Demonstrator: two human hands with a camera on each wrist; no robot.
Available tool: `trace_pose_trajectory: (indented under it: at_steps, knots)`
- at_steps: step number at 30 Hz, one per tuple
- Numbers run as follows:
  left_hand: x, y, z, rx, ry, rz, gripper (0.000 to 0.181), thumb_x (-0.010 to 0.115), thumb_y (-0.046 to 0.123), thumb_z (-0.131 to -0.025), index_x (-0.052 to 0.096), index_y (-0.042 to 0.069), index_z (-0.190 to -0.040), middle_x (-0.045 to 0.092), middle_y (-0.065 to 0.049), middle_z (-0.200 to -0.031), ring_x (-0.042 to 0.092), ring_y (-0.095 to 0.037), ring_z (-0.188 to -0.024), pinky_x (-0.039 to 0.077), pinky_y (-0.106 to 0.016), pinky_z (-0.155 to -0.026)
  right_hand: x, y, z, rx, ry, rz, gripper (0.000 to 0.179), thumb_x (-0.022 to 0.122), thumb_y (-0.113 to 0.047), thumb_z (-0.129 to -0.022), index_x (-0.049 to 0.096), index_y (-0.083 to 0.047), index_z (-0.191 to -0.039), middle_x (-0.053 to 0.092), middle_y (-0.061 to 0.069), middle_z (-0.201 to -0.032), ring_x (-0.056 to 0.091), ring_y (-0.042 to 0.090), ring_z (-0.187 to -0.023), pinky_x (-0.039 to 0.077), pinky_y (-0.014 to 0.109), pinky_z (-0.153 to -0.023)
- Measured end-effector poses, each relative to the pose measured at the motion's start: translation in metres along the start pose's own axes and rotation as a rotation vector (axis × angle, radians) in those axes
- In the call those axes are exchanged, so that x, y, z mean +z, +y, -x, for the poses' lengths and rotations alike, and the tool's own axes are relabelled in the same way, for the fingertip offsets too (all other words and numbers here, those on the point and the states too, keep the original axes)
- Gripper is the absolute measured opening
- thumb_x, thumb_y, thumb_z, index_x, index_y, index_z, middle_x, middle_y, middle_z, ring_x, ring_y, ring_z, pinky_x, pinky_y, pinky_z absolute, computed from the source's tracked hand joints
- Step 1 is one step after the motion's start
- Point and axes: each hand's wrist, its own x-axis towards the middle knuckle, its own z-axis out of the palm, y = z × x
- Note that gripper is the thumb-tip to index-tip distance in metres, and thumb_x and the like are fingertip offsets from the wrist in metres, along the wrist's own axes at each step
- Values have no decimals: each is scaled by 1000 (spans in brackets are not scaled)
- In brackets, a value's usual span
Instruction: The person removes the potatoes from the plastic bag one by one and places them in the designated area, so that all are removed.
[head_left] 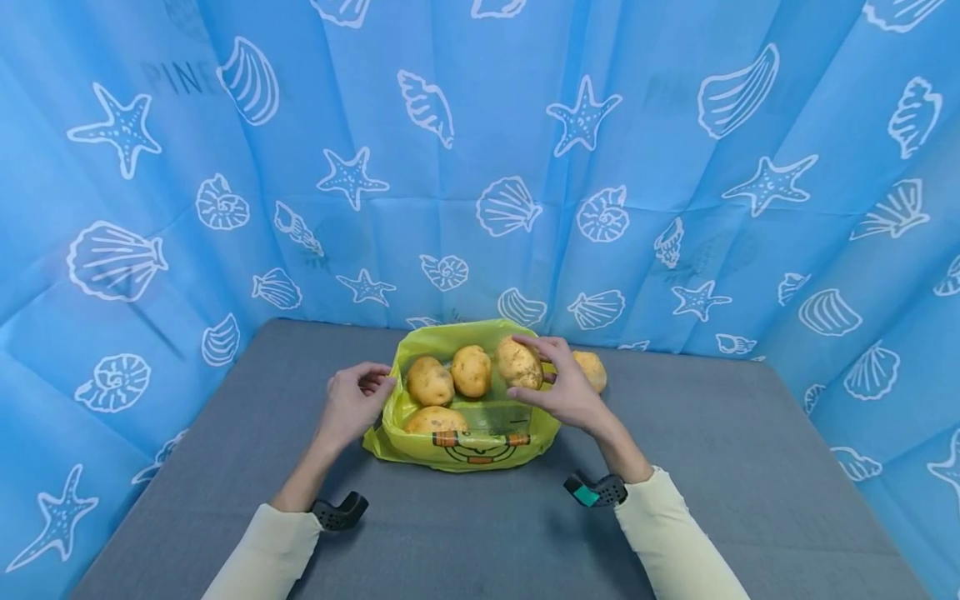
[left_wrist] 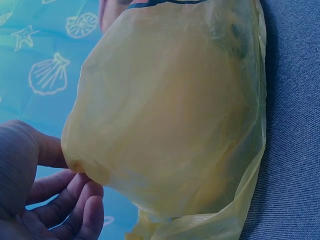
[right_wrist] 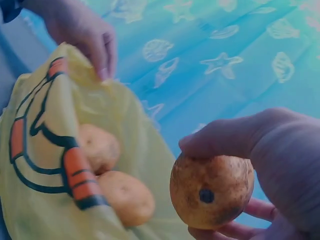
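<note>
A yellow-green plastic bag (head_left: 480, 457) with a printed orange and black design stands on the table, its mouth open upward. Inside lie three potatoes, one at the left (head_left: 431, 382), one in the middle (head_left: 472, 372) and one by the front wall (head_left: 436, 420). My left hand (head_left: 356, 400) pinches the bag's left rim between thumb and fingers, as the left wrist view also shows. With thumb and fingers my right hand (head_left: 564, 385) grips another potato (right_wrist: 212, 190), held over the right part of the bag's mouth. This potato has a dark spot on its skin.
One more potato (head_left: 591, 370) lies on the grey table (head_left: 465, 533) outside the bag, partly hidden behind my right hand. A blue curtain (head_left: 465, 150) with white shells and starfish hangs along the table's back and sides. Each wrist wears a black device (head_left: 595, 489).
</note>
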Motion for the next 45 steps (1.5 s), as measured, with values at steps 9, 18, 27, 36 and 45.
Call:
trace_pose_trajectory:
  at_steps: [9,18,27,36,45]
  knots:
    - [0,1,-1,13,0,15,20,69,12,-95,73,-3,-109,69,-9,-91,62,-20,-81,52,-26,-70,-37,10,25,-11,53,-238,74,75,2,-89,42,-10,-154,31,18,-147,48,37,-125,55,30,-86]
    - [0,2,0,0,4,14,20,68,12,-95,73,-1,-109,68,-8,-91,62,-19,-81,52,-26,-70,-78,30,46,15,171,-228,75,72,2,-92,36,-6,-156,33,13,-153,46,15,-128,52,20,-89]
    - [1,0,0,21,6,32,18,69,8,-95,73,-4,-108,69,-10,-90,62,-20,-80,51,-24,-70,-98,58,56,166,269,-294,75,71,-4,-94,33,-10,-159,37,5,-137,53,12,-116,52,20,-84]
    - [0,1,0,32,2,27,20,69,10,-95,73,-3,-108,68,-9,-89,62,-19,-79,52,-25,-69,-104,82,63,335,322,-354,79,73,-13,-95,30,-17,-161,37,4,-137,49,15,-114,50,24,-88]
    - [2,-2,0,44,-2,19,19,68,10,-95,73,-3,-108,68,-8,-88,62,-18,-79,51,-23,-68,-104,100,68,416,372,-404,82,76,-14,-93,29,-17,-161,33,7,-146,45,12,-118,50,18,-86]
